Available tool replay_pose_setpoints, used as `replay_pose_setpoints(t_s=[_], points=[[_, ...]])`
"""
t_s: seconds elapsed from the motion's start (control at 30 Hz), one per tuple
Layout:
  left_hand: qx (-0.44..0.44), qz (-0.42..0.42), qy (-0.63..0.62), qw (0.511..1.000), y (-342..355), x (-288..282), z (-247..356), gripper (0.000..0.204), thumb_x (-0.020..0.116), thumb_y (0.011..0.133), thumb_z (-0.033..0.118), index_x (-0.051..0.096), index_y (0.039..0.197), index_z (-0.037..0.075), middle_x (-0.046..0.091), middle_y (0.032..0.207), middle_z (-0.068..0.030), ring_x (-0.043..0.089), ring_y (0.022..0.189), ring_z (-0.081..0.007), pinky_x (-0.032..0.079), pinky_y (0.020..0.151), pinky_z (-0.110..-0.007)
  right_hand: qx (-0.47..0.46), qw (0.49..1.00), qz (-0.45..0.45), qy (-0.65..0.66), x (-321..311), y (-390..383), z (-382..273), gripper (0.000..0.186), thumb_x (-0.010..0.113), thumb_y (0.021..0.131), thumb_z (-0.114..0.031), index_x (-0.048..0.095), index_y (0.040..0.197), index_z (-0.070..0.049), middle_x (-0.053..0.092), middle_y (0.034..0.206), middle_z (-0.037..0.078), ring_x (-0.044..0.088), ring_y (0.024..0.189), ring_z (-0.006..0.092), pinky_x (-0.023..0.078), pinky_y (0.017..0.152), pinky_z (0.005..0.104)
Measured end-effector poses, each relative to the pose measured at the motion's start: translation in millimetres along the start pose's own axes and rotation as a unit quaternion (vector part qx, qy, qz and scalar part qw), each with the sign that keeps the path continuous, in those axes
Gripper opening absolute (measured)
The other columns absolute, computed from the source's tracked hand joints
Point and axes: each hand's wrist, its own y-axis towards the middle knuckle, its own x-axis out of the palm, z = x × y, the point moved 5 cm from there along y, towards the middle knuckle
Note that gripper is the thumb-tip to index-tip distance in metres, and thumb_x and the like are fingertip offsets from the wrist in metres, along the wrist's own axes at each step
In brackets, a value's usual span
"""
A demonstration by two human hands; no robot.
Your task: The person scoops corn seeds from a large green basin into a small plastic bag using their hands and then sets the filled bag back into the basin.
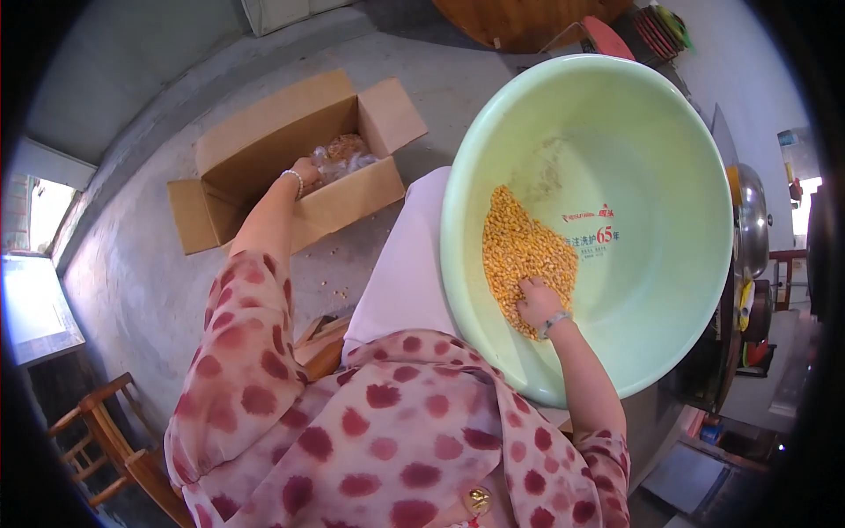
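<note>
Corn kernels [524,242]: one golden heap, kept inside the pale green basin [660,176], banked against the basin's left side. The long axis is laid from the basin's far left toward its near edge. The right hand [540,305] is set on the heap's near end, so that most of the kernels are found ahead of the fingertips and to their left. Fingers loosely bent, partly sunk; whether any kernels are grasped cannot be told.

Left hand [306,174]: placed outside the basin, well to its left, and thus the farther from the heap. It is lowered into an open cardboard box [273,119], against a clear plastic bag [339,165]. The fingers are partly hidden; whether the bag is gripped cannot be told.

Surface: basin floor smooth, with printing and a dull smudge beyond the heap. Left of the basin, pale trousers [400,264] and a grey floor [132,246], on which stray kernels [333,290] are scattered.

Room: round wooden tabletop [519,22] beyond the basin; metal pot [754,220] to its right; wooden chair [114,436] far to its left, nearer the body.
</note>
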Motion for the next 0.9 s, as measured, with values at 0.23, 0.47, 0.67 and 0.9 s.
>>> replay_pose_setpoints(t_s=[0.23,0.47,0.67,0.9], points=[[0.095,0.066,0.194,0.974,21.5,-18.1,9.3,0.027,0.056,0.064,0.001,0.056,0.090,-0.005,0.058,0.076,-0.0128,0.056,0.063,-0.0213,0.043,0.051,-0.033,-0.002,1.000,0.018,0.019,-3.5,7.7,-8.6,0.023,0.050,0.071,-0.015,0.051,0.091,-0.004,0.051,0.090,0.017,0.053,0.082,0.0334,0.044,0.071,0.0401],[0.346,0.341,0.195,0.852,-73.3,-8.9,126.6,0.022,0.048,0.077,0.016,0.058,0.095,0.007,0.060,0.088,-0.0147,0.057,0.083,-0.0309,0.045,0.072,-0.038,-0.044,0.998,-0.036,0.005,8.1,6.2,4.3,0.023,0.051,0.070,-0.015,0.054,0.090,-0.003,0.055,0.087,0.016,0.054,0.083,0.0320,0.044,0.072,0.0373],[0.649,0.238,0.016,0.722,-230.2,58.6,235.2,0.018,0.054,0.078,0.014,0.058,0.093,0.005,0.059,0.088,-0.0136,0.058,0.077,-0.0212,0.045,0.067,-0.028,-0.012,0.981,0.017,0.195,-41.2,-9.2,40.2,0.030,0.055,0.070,-0.020,0.058,0.097,-0.008,0.060,0.089,0.014,0.057,0.082,0.0271,0.045,0.073,0.0335],[0.577,-0.019,0.389,0.718,-215.9,223.5,258.3,0.041,0.058,0.074,0.020,0.047,0.109,0.002,0.054,0.103,-0.0176,0.051,0.096,-0.0303,0.041,0.082,-0.035,0.137,0.987,-0.082,-0.003,25.7,-4.2,126.0,0.025,0.052,0.071,-0.018,0.060,0.092,-0.007,0.060,0.090,0.013,0.058,0.081,0.0276,0.046,0.070,0.0345]])
